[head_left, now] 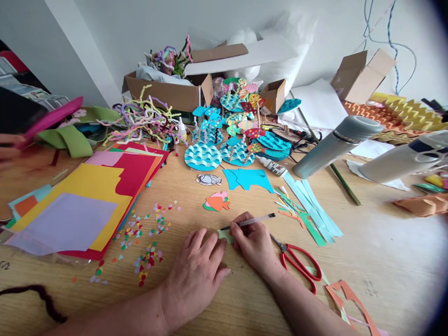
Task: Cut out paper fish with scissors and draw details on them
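Note:
A pen [257, 219] with a pale see-through barrel is gripped in my right hand [254, 245]. Its tip touches a small piece of light green paper [227, 235] on the table. My left hand [198, 268] lies flat beside the paper, fingers stretched out, fingertips at its left edge. Part of the paper is hidden by my hands. Just beyond lie stacked paper fish cutouts [217, 202], orange on top with pink and green below. Farther back is a small black-and-white cutout [209, 179]. Red-handled scissors [301, 263] rest open to the right of my right hand.
Paper confetti [149, 256] and coloured paper sheets [70, 219] lie left. Blue wavy discs [203, 156] with fish, blue paper [248, 179] and a glue bottle [273, 165] are behind. Paper strips [311, 205], a grey flask [336, 144] and orange scraps [353, 303] lie right. Another person's hand [12, 144] shows far left.

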{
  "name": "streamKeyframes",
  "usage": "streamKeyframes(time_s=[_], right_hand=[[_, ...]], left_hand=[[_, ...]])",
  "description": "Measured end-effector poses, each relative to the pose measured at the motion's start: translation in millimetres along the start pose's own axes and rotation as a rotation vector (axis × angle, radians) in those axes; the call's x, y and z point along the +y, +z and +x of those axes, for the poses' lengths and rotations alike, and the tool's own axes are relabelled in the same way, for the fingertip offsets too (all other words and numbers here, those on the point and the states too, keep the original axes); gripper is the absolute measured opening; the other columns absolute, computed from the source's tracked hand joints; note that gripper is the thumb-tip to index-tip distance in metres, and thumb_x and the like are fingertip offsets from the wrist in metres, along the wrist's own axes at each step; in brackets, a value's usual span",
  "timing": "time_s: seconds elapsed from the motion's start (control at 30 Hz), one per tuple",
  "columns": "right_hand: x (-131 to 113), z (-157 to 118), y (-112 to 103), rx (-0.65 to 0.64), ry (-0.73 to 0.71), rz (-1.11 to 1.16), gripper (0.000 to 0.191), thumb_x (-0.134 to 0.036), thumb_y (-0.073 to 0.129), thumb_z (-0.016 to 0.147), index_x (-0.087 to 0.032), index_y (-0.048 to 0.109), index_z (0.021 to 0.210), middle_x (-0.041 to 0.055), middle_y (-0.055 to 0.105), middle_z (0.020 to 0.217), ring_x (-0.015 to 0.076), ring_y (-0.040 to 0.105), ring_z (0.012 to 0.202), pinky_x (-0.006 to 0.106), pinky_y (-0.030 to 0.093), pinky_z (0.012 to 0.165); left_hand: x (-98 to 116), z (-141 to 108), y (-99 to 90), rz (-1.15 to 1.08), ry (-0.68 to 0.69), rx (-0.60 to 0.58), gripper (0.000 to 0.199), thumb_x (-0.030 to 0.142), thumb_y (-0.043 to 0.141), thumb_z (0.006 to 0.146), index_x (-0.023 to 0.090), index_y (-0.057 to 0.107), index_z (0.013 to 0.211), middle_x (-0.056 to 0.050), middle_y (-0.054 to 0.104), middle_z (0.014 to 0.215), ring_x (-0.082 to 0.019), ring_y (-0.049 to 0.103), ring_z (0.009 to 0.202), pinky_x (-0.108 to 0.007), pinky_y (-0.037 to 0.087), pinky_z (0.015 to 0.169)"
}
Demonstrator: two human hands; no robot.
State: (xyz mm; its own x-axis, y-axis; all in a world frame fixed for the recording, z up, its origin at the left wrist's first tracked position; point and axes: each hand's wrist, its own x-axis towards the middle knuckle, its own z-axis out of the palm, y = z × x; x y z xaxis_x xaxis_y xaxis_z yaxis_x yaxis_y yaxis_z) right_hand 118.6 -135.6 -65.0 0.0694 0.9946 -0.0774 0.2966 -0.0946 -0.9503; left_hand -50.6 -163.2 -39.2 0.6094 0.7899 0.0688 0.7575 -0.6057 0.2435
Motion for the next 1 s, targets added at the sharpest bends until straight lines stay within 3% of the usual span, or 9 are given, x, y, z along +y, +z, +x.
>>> streamKeyframes(time_s=[1.0], right_hand=[[-1.7, 0.0, -0.8, -0.008, -0.028, -0.050, 0.017, -0.032, 0.054, 0.084, -0.020, 0.053, 0.073, -0.0026, 0.054, 0.055, 0.0126, 0.051, 0.043, 0.022, 0.040, 0.041]], left_hand=[[-0.3, -0.7, 2.2, 0.002, -0.008, 0.010, 0.041, 0.042, 0.054, 0.087, 0.021, 0.054, 0.123, -0.007, 0.057, 0.119, -0.027, 0.045, 0.111, -0.045, 0.038, 0.097]])
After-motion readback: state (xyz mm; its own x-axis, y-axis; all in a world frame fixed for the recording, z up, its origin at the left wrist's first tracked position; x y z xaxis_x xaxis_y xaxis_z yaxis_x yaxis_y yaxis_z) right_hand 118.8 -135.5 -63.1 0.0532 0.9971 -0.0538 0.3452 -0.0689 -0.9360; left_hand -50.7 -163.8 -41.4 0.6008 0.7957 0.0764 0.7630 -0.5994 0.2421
